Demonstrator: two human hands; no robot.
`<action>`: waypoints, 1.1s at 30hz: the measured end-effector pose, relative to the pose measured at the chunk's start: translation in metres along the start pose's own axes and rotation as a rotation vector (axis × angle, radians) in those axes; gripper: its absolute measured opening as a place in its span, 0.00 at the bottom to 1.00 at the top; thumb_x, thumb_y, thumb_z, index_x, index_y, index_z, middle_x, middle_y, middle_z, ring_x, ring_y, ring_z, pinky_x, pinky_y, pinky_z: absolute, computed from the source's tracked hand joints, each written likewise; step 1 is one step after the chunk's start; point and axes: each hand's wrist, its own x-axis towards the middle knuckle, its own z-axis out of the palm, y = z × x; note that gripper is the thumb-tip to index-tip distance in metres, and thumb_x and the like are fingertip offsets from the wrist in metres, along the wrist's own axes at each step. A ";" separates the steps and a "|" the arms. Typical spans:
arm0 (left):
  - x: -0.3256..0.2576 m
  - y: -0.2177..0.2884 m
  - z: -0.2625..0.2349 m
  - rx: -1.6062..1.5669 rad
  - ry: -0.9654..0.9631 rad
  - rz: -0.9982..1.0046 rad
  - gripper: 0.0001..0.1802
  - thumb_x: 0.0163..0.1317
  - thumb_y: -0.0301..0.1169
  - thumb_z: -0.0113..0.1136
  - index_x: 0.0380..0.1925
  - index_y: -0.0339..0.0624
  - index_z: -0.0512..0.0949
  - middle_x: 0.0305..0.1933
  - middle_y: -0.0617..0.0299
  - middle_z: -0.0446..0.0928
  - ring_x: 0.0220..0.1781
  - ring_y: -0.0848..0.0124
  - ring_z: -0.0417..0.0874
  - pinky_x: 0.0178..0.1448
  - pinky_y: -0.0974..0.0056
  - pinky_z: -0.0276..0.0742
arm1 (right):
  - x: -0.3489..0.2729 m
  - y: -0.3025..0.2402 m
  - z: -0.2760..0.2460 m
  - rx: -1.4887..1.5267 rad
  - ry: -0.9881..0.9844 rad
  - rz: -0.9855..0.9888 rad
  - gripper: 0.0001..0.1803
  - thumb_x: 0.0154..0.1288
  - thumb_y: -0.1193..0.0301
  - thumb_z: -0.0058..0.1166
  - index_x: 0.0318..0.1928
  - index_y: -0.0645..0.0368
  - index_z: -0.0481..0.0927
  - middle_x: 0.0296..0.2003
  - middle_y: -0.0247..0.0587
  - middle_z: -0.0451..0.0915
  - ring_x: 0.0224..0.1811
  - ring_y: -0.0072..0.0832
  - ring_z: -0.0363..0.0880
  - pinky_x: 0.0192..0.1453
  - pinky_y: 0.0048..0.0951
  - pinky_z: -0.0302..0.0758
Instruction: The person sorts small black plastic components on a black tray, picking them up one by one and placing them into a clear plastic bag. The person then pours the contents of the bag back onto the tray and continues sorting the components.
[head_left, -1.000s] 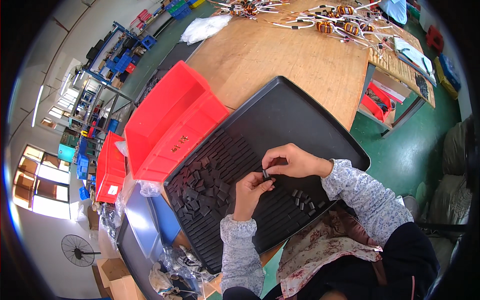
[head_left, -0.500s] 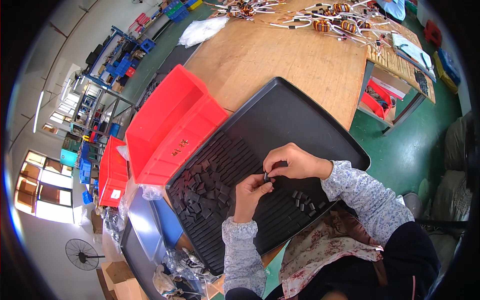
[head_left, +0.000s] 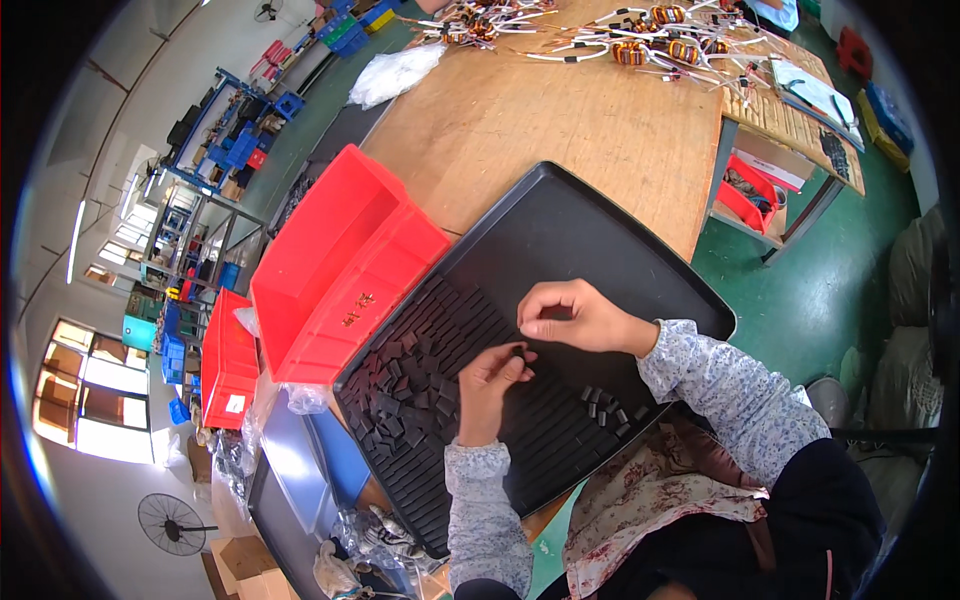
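Observation:
My left hand (head_left: pixel 484 392) is above the middle of a large black tray (head_left: pixel 590 230), pinching a small black block (head_left: pixel 518 353) between thumb and fingertips. A short distance up and to the right, my right hand (head_left: pixel 578 318) is closed, its thumb pressed to the forefinger. Whatever sits in that pinch, if anything, is too small to make out. Neat rows of black blocks (head_left: pixel 545 432) cover the near part of the tray. A loose heap of black blocks (head_left: pixel 402 393) lies on the left. Several short black pieces with shiny ends (head_left: pixel 605 408) are grouped below my right hand.
A red bin (head_left: pixel 345 270) stands against the tray's left edge, with another red bin (head_left: pixel 228 365) farther left. Copper-wound coils with white leads (head_left: pixel 640 48) lie at the table's far side. A white plastic bag (head_left: pixel 398 75) rests on the far left table edge.
My hands have come apart: the right one has drawn up and away from the block, which stays in my left fingers. The whole view has shifted slightly.

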 end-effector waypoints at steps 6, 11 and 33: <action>0.068 0.029 -0.020 0.133 0.134 0.116 0.18 0.67 0.25 0.57 0.56 0.34 0.76 0.46 0.56 0.82 0.40 0.74 0.82 0.49 0.70 0.79 | 0.004 -0.009 -0.022 0.533 -0.114 0.153 0.10 0.71 0.66 0.54 0.34 0.59 0.77 0.36 0.33 0.77 0.38 0.17 0.71 0.46 0.21 0.70; 0.132 0.010 -0.065 0.743 0.169 0.344 0.16 0.60 0.23 0.61 0.49 0.41 0.82 0.46 0.54 0.82 0.46 0.63 0.82 0.53 0.63 0.77 | 0.005 -0.020 -0.012 0.830 -0.171 0.130 0.12 0.71 0.64 0.54 0.33 0.59 0.75 0.36 0.37 0.72 0.37 0.21 0.67 0.45 0.22 0.66; 0.118 -0.004 -0.055 1.238 0.179 0.557 0.12 0.63 0.26 0.56 0.44 0.46 0.83 0.42 0.58 0.77 0.59 0.55 0.70 0.66 0.49 0.59 | -0.002 -0.030 -0.012 0.683 -0.257 0.003 0.08 0.66 0.71 0.60 0.36 0.64 0.81 0.40 0.43 0.78 0.43 0.25 0.74 0.49 0.26 0.69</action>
